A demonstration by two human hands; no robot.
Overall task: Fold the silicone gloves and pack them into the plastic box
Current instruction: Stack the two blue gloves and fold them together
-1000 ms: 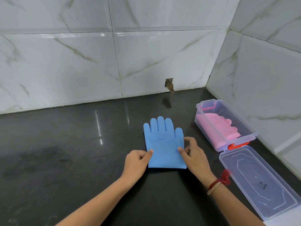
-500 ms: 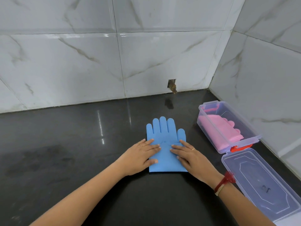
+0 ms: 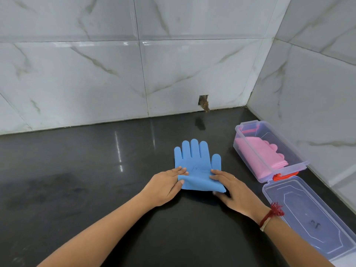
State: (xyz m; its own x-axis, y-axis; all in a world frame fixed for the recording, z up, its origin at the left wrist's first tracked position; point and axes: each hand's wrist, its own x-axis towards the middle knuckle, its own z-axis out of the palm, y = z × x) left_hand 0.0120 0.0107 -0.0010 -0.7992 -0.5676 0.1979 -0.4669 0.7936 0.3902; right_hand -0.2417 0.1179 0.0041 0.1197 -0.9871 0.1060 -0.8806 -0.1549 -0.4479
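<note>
The blue silicone glove (image 3: 196, 166) lies on the black countertop (image 3: 77, 170), its long axis running away from the person, fingertips toward the tiled back wall (image 3: 96, 74). Its cuff end is lifted off the surface. The left hand (image 3: 165, 185) and the right hand (image 3: 235, 191) each pinch a cuff corner, thumb beneath, fingers on top. To the right stands the clear plastic box (image 3: 248, 151) holding a folded pink glove (image 3: 264, 157), its hinged lid (image 3: 316, 218) open flat.

Bare forearms, no sleeves; red thread band (image 3: 272, 214) tied round right wrist; thin ring (image 3: 234, 177) on right hand (image 3: 234, 191).
</note>
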